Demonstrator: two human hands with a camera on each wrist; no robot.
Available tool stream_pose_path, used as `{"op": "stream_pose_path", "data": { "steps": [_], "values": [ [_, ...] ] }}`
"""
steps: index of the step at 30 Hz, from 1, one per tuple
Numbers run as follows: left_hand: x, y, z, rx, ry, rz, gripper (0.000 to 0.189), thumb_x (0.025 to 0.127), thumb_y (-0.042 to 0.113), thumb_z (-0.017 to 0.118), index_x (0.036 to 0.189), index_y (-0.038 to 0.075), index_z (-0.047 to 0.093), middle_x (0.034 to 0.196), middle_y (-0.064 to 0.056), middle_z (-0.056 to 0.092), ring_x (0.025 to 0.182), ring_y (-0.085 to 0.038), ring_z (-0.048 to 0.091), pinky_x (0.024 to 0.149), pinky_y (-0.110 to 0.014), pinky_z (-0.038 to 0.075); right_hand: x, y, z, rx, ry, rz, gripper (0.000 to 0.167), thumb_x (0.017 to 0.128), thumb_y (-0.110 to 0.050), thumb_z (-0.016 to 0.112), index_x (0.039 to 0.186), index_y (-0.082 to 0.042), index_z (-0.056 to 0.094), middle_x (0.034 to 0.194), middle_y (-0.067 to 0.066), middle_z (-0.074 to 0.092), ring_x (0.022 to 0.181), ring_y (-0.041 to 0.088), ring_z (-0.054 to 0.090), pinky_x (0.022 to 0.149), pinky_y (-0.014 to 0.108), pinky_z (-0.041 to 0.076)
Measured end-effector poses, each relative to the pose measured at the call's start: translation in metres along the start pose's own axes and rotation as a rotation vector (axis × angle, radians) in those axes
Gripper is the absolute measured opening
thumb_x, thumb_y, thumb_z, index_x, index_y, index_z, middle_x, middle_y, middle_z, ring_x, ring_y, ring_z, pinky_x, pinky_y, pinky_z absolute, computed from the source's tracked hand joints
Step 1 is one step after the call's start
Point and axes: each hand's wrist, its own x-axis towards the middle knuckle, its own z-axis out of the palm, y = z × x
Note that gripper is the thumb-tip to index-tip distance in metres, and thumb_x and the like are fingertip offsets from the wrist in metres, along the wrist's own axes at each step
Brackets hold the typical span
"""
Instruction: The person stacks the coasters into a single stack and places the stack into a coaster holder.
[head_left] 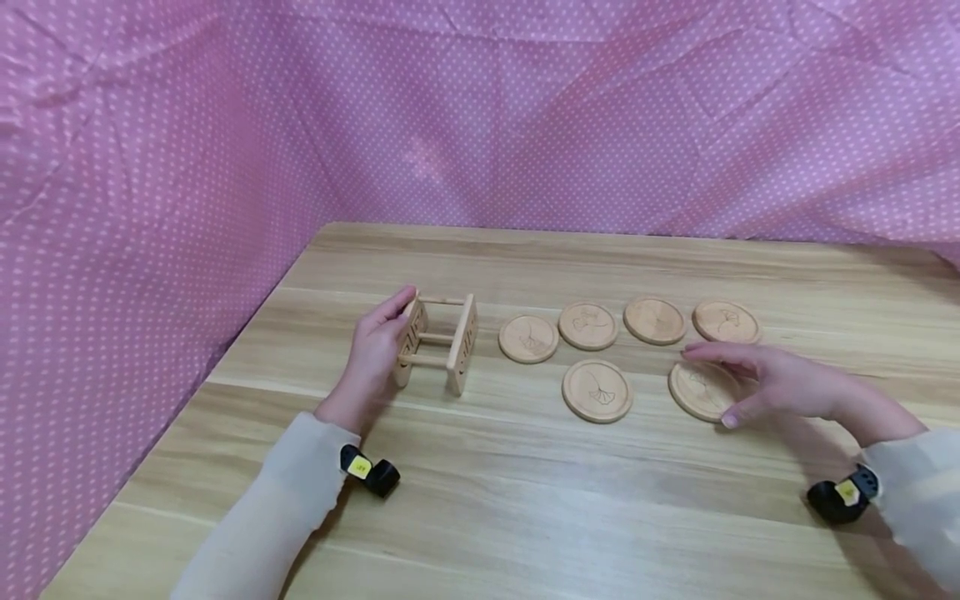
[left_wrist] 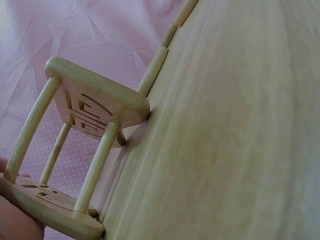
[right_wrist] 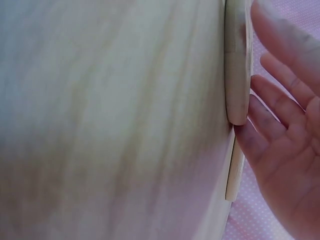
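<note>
In the head view my left hand (head_left: 372,346) grips the left side panel of a small wooden coaster rack (head_left: 462,346), which stands on the table. Three rods join the rack's two slotted panels, and no coaster sits between them. In the left wrist view, a bit of that hand (left_wrist: 17,220) shows against the near panel. My right hand (head_left: 798,385) hovers at the right wooden coaster (head_left: 699,390) of the front row, thumb and fingers spread about its edge. The right wrist view shows its fingers (right_wrist: 272,122) fairly straight beside the rims; firm contact cannot be told.
Another leaf-engraved coaster (head_left: 597,392) lies at the left of the front row. Behind, several more form a row, from the leftmost coaster (head_left: 528,338) to the rightmost coaster (head_left: 726,322). A pink dotted cloth (head_left: 495,125) hangs behind the wooden table (head_left: 525,517).
</note>
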Motion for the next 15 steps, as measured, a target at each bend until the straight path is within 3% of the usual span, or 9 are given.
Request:
{"op": "stream_pose_path", "data": {
  "steps": [9,15],
  "values": [
    [0.0027,-0.0017,-0.0002,-0.104,-0.002,-0.063,0.045,0.097,0.004,0.034,0.142,0.006,0.036,0.151,-0.004,0.029,0.137,-0.017,0.027,0.113,-0.029,0.024,0.0001,0.0037,0.0031,-0.008,-0.025,-0.029,0.076,0.069,-0.019,0.078,0.135,-0.004,0.043,0.140,-0.027,0.032,0.123,-0.021,0.019,0.094,-0.004,0.017],
    [0.0005,-0.0023,0.0023,-0.118,0.002,-0.062,0.045,0.097,0.004,0.034,0.141,0.005,0.036,0.150,-0.004,0.030,0.136,-0.017,0.029,0.112,-0.029,0.027,-0.0011,0.0054,0.0053,-0.081,0.011,0.016,0.080,0.066,-0.028,0.080,0.135,-0.008,0.044,0.141,-0.011,0.039,0.122,-0.022,0.019,0.094,-0.005,0.015]
  ]
}}
